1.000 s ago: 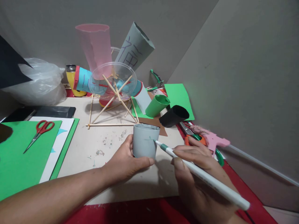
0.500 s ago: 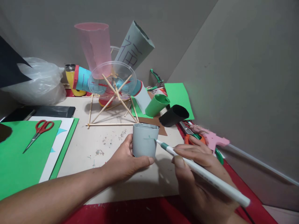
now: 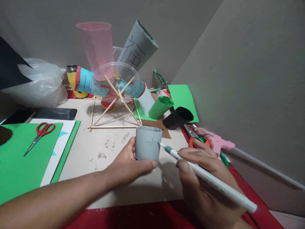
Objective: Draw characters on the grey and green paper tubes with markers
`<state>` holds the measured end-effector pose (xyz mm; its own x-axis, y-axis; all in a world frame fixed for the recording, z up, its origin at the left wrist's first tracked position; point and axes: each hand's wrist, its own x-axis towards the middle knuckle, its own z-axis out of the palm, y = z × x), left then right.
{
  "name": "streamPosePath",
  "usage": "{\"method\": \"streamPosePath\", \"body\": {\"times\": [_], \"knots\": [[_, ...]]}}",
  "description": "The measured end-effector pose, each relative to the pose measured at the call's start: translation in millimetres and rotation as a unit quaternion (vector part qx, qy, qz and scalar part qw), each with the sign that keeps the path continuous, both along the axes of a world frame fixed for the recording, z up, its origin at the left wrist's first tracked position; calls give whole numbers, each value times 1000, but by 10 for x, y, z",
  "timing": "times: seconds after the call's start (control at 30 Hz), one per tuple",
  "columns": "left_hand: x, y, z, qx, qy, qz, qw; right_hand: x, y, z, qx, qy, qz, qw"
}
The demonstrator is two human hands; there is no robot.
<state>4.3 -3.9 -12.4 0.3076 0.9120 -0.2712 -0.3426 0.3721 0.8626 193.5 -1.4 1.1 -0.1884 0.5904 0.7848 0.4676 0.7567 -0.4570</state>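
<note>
A short grey paper tube stands upright in the middle, with my left hand closed around its left side and base, thumb across the front. Thin green strokes show on its face. My right hand grips a white marker pen with a green band; the pen's tip meets or nearly meets the tube's right side. Behind the tube stands a wheel model of wooden sticks and clear plastic discs, carrying pink, grey and blue paper tubes. The upper grey tube bears a purple written character.
A green paper tube and a black one lie behind at the right. Red-handled scissors rest on green sheets at the left. A pink glue gun lies by the right wall. A plastic bag sits back left.
Almost nothing differs. The view has shifted very slightly, and both hands keep their hold on the grey paper tube and the marker pen.
</note>
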Motion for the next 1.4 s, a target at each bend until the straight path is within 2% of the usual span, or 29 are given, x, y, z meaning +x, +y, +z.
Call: {"method": "streamPosePath", "body": {"times": [0.87,1.4], "knots": [[23,11,55,-12,-6,12,1000,-21,-48,59,-2,-34,9,999],[25,22,55,-7,-10,12,1000,-132,-40,190,22,-72,28,997]]}}
